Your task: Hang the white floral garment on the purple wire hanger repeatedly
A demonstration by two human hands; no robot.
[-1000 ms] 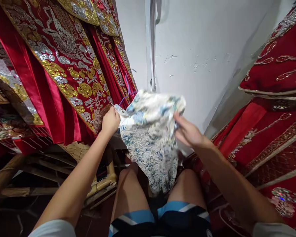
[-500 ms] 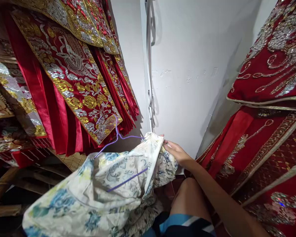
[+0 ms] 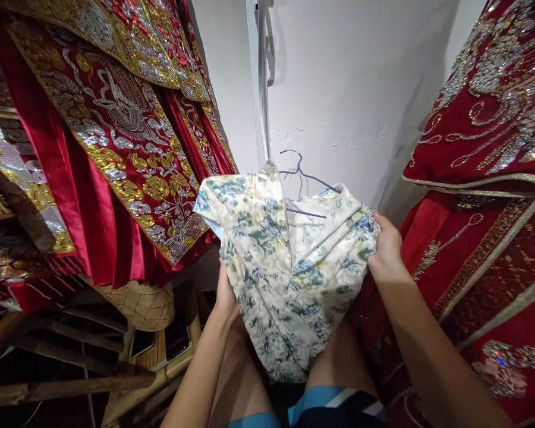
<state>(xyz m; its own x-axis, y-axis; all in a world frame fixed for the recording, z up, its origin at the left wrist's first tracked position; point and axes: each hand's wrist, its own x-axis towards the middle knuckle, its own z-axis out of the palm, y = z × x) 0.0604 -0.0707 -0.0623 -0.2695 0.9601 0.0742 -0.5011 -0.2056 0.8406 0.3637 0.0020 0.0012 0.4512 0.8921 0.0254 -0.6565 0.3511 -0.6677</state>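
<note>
A white V-neck blouse with blue and yellow-green flowers hangs on a thin purple hanger, its front toward me. The hanger's hook points up in front of the white wall, and its lower bar shows inside the neckline. My left hand grips the blouse's left side below the sleeve; most of its fingers are hidden behind the cloth. On the other side, my right hand is closed on the edge at the shoulder, fingertips partly covered. The lower end of the blouse hangs over my knees.
Red gowns with gold and silver embroidery hang close on the left. More beaded red garments crowd the right. A bamboo rack stands low on the left, near two phones on a wooden surface. A pale wall rises ahead.
The blouse has turned from lying sideways to facing me, raised and spread out with its hanger. My left hand has come into view, holding its side; my right hand has moved right and up.
</note>
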